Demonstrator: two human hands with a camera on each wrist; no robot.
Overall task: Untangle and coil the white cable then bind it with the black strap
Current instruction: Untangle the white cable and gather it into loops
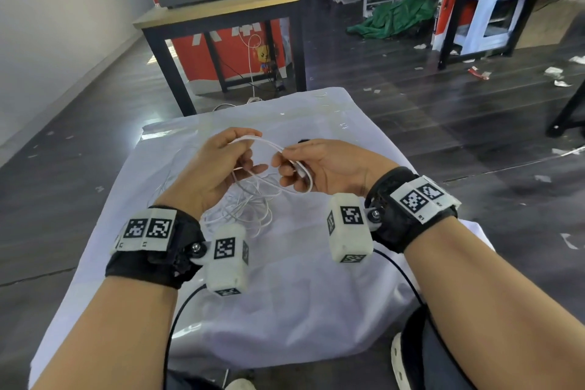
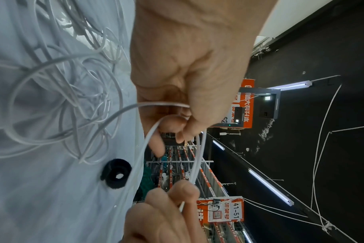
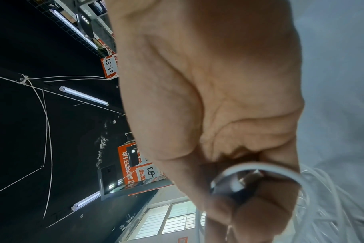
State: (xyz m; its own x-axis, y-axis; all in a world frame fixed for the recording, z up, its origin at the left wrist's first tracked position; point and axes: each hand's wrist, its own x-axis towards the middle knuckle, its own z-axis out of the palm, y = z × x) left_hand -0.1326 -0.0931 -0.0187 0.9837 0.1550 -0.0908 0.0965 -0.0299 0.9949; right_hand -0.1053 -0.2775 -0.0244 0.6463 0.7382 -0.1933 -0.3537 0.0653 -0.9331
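Observation:
A thin white cable (image 1: 253, 199) lies in a loose tangle on the white cloth (image 1: 285, 294), below and between my hands. My left hand (image 1: 231, 158) pinches a raised strand of it between thumb and fingers. My right hand (image 1: 294, 165) pinches the same strand a little to the right, and the cable's plug end (image 1: 302, 172) runs across its palm. In the left wrist view the white cable (image 2: 197, 156) spans from my left hand (image 2: 181, 125) to my right hand (image 2: 177, 194). The black strap (image 2: 116, 174), rolled into a small ring, lies on the cloth; the head view shows only its edge (image 1: 304, 140) behind my right hand.
The cloth-covered surface is small, with dark floor on all sides. A wooden table (image 1: 221, 9) with black legs stands beyond it, in front of a red banner. Black wires run from both wrist cameras toward my body.

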